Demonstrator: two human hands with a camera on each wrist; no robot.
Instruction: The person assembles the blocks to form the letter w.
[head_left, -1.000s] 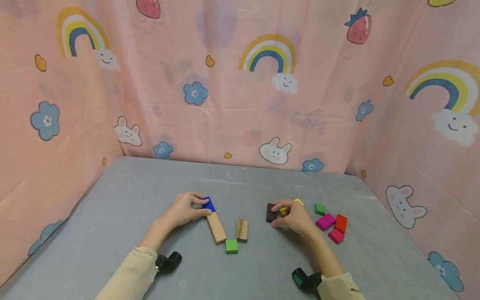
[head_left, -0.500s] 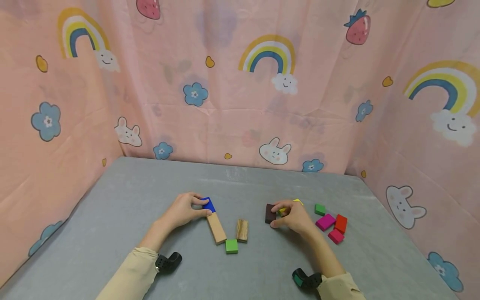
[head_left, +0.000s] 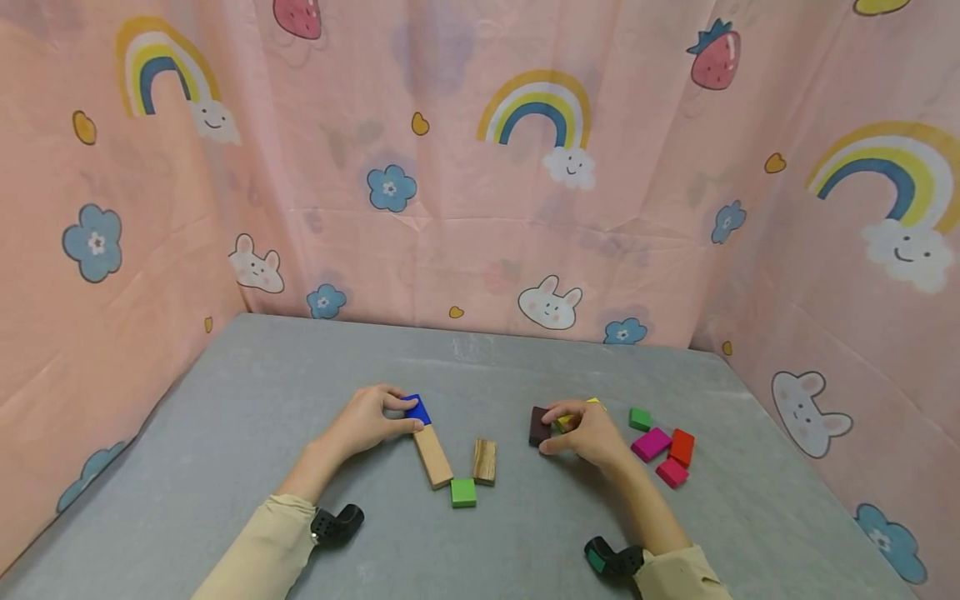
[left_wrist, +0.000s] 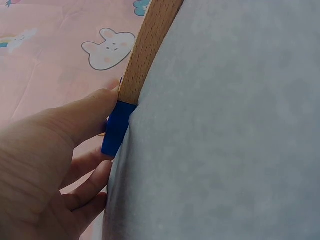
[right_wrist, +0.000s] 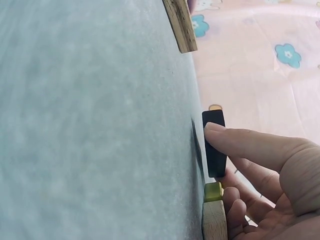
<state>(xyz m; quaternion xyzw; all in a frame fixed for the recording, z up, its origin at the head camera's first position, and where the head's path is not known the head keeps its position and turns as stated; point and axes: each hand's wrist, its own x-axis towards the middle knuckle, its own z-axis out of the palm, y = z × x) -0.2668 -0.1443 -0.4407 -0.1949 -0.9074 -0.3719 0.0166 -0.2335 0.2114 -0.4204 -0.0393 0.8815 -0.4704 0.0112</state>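
Note:
My left hand (head_left: 371, 419) pinches a blue block (head_left: 417, 409) between thumb and fingers. That block lies end to end with a long plain wooden block (head_left: 432, 457), which slants toward a light green block (head_left: 463, 492). A short wooden block with striped grain (head_left: 484, 462) stands off the green one's other corner. Farther right, my right hand (head_left: 588, 435) holds a dark brown block (head_left: 540, 427) by its edges. In the right wrist view the dark block (right_wrist: 215, 145) shows a thin gap between it and the grey surface. A yellow block (head_left: 564, 423) is partly hidden behind the right hand.
Right of that hand lie a dark green block (head_left: 640, 418), a magenta block (head_left: 651, 444), an orange-red block (head_left: 682, 447) and a pinkish-red block (head_left: 672, 473). The grey table (head_left: 330, 358) is bordered by a pink patterned curtain (head_left: 480, 233).
My right hand and the dark brown block have shifted very slightly left. The left hand and the blue block stay where they were.

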